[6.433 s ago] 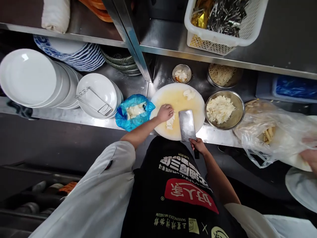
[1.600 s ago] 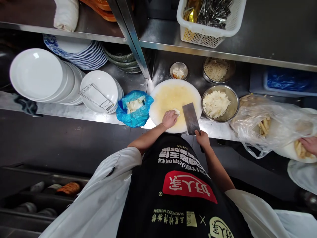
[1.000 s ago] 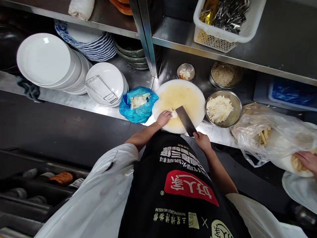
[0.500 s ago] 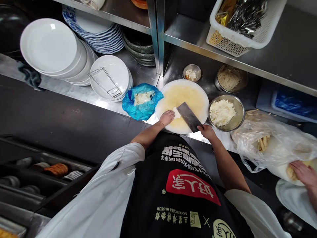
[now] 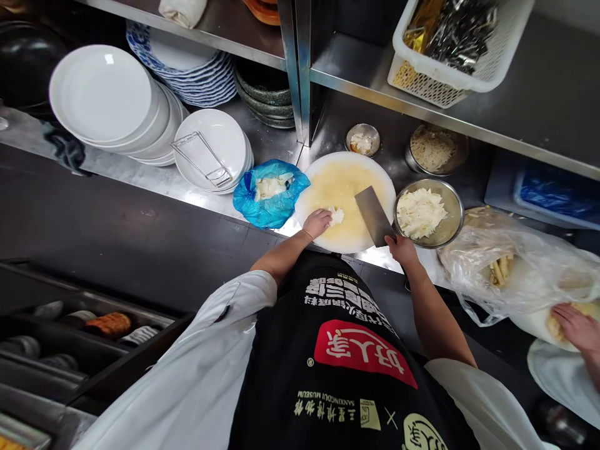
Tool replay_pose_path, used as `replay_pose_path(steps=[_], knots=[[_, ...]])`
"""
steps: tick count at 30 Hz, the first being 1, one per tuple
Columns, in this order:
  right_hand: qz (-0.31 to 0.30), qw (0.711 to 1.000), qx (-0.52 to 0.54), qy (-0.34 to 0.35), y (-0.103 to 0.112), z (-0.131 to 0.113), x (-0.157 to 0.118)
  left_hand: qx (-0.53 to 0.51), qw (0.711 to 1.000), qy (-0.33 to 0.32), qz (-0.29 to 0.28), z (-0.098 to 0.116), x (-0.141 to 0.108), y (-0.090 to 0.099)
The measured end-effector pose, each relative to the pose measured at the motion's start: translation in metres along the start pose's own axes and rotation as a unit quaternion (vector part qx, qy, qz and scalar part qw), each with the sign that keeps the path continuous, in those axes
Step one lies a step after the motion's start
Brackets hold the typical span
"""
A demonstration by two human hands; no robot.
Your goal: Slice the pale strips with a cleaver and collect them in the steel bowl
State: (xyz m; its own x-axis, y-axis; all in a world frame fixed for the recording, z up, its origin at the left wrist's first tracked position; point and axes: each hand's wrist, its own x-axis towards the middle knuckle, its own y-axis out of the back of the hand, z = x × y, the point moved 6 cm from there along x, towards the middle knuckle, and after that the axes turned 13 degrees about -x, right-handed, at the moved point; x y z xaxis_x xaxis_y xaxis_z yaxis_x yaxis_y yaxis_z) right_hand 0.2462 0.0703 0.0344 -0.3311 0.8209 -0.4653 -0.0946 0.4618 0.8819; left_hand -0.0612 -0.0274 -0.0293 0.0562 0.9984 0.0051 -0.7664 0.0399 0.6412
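Note:
On the round white cutting board [image 5: 345, 234], yellowed over its middle, my left hand [image 5: 317, 223] has its fingers closed at a small white piece of food [image 5: 336, 216] near the board's left side. The exact kind of food is too small to tell. My right hand [image 5: 403, 250] grips the handle of a cleaver [image 5: 374, 215], whose broad dark blade lies over the right part of the board, apart from the white piece. A steel bowl of pale slices [image 5: 421, 214] stands just right of the board. To the left sits a blue plastic bag [image 5: 265, 212] with whitish pieces inside.
White plates [image 5: 100, 94] are stacked at left, with a wire rack [image 5: 201, 159] on the smaller stack. A small bowl [image 5: 362, 139] and a bowl of pale shreds [image 5: 434, 149] stand behind. A metal shelf [image 5: 450, 109] overhangs. Another person's hand [image 5: 576, 325] works at right.
The cleaver has moved right, away from my left hand and the white piece. The white piece now looks smaller and more broken up. My left hand has hardly moved.

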Motion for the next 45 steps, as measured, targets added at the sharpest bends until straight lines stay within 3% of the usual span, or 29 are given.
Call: replay_pose_path(steps=[4,9,14,18,24,28,33,37,42,45], knots=[[-0.005,1.0,-0.019,0.012,-0.002,-0.004,-0.013,-0.001,1.0,-0.001,0.005,-0.003,-0.001,0.0],[-0.067,0.996,0.008,0.053,-0.02,-0.025,-0.012,0.007,1.0,0.004,-0.003,-0.006,0.001,-0.001],[-0.08,0.996,0.029,-0.012,-0.019,-0.02,-0.008,0.027,0.999,-0.024,-0.01,-0.005,-0.006,-0.002],[-0.098,0.995,-0.003,0.023,-0.022,-0.03,-0.044,0.028,0.997,-0.066,0.0,-0.007,-0.016,0.001],[-0.062,0.994,-0.09,0.019,-0.032,-0.065,-0.099,0.024,0.995,-0.093,0.03,-0.013,-0.015,0.002],[-0.052,0.994,-0.094,0.023,-0.032,-0.083,-0.099,0.03,0.993,-0.107,0.033,-0.015,-0.014,-0.001],[-0.107,0.987,-0.122,0.017,-0.031,-0.081,-0.098,0.041,0.99,-0.133,0.01,-0.017,-0.016,0.001],[-0.067,0.992,-0.102,0.016,-0.027,-0.083,-0.107,0.027,0.988,-0.152,-0.013,-0.018,-0.017,0.006],[-0.104,0.989,-0.1,0.015,-0.04,-0.091,-0.114,0.028,0.987,-0.156,-0.014,-0.019,-0.016,0.009],[-0.075,0.993,-0.087,0.014,-0.038,-0.093,-0.116,0.032,0.986,-0.161,-0.01,-0.019,-0.016,0.009]])
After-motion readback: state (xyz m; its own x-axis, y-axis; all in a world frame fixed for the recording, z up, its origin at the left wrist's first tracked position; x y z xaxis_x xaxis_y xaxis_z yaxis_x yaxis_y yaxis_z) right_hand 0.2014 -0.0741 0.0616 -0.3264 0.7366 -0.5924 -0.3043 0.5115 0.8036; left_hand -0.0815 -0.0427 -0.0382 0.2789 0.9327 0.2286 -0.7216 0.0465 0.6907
